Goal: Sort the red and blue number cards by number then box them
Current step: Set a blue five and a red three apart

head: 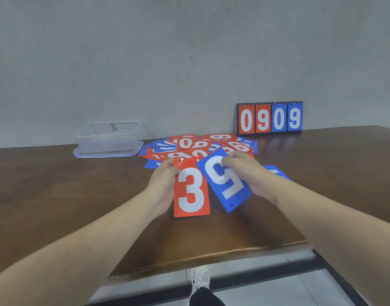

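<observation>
Head view: left hand (165,180) pinches red 3 card (190,188) upright, fingers clamped on its left edge; right hand (248,173) fingers clamped on blue 5 card (226,181), tilted and upside down. Both arms reach forward, palms inward, over the desk (57,195). Loose card pile (196,146) just behind; clear box (109,138) far left. Best next: rotate the 5, keep number faces up, stack by number.

Box (107,138) left of card pile (196,146); scoreboard (269,117) behind, right
</observation>
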